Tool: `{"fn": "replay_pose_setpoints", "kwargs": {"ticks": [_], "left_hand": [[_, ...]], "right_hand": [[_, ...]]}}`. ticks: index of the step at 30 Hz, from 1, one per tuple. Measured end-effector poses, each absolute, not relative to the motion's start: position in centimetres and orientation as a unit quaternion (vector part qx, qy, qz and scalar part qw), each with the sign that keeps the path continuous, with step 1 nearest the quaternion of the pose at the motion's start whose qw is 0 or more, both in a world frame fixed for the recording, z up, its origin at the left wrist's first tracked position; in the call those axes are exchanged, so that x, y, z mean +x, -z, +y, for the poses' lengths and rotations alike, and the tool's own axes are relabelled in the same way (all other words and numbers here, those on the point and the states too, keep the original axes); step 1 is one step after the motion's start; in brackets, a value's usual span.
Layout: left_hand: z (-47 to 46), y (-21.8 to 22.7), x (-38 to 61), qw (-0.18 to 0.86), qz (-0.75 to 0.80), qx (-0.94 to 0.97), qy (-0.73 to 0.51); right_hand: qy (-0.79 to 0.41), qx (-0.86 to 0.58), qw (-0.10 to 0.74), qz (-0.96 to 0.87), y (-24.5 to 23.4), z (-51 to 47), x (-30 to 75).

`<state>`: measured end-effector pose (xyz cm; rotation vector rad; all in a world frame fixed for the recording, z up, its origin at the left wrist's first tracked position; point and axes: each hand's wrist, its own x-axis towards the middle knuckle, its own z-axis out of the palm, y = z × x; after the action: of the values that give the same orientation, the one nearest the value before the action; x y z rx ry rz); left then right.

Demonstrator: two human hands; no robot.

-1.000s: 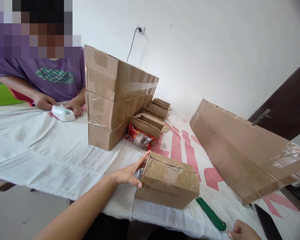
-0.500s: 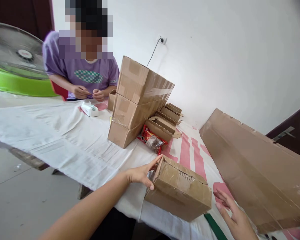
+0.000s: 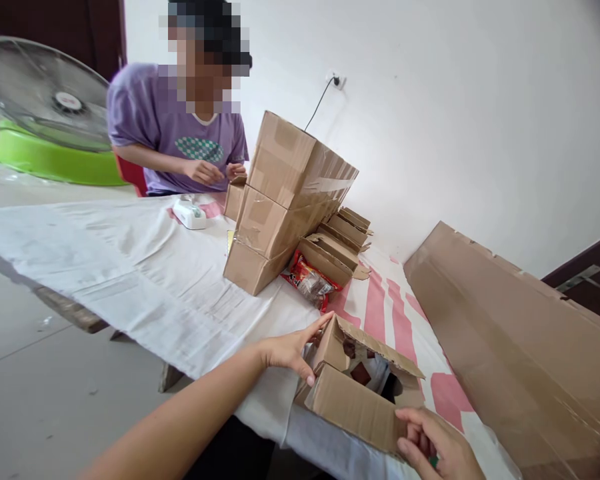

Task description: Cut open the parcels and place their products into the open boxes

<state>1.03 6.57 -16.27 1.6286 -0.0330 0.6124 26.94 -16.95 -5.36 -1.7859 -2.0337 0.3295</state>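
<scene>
A small cardboard box [image 3: 353,403] lies at the near edge of the cloth-covered table [image 3: 130,267]. Its top flaps stand apart and something dark and white shows inside. My left hand [image 3: 290,350] rests against the box's left end, fingers stretched along it. My right hand [image 3: 433,447] grips the near flap at the box's right corner and holds it pulled toward me.
A stack of three taped boxes [image 3: 280,200] stands mid-table with flattened cartons [image 3: 337,243] and a red snack packet [image 3: 310,281] beside it. A large cardboard sheet [image 3: 520,347] leans at the right. A person in a purple shirt [image 3: 180,137] sits opposite, near a white tape dispenser [image 3: 190,213]. A fan [image 3: 45,93] stands far left.
My right hand came in from the right and took the near flap; the box top, shut before, is now open. The view swung left. The green-handled tool is no longer visible.
</scene>
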Motion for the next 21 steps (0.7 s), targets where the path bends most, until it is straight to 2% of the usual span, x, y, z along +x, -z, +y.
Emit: {"fn": "replay_pose_setpoints", "kwargs": {"ticks": [5,10,12,19,21], "left_hand": [[6.4,15.9,1.1,0.645,-0.012,0.714,-0.271],[6.5,16.0,1.1,0.649,-0.011,0.712,-0.268],[6.5,16.0,1.1,0.646,-0.013,0.714,-0.269],[6.2,15.5,0.7,0.636,-0.014,0.724,-0.268],[6.2,15.4,0.6,0.635,-0.01,0.725,-0.266]], "right_hand": [[-0.023,-0.611,0.222,-0.759,4.5,-15.0,25.6],[-0.096,-0.61,0.071,-0.783,2.8,-12.9,24.0],[-0.078,-0.612,0.016,-0.787,2.2,-12.3,23.6],[0.183,-0.66,-0.086,-0.724,0.5,-11.5,24.2],[0.188,-0.686,-0.121,-0.692,0.6,-11.2,25.0]]}}
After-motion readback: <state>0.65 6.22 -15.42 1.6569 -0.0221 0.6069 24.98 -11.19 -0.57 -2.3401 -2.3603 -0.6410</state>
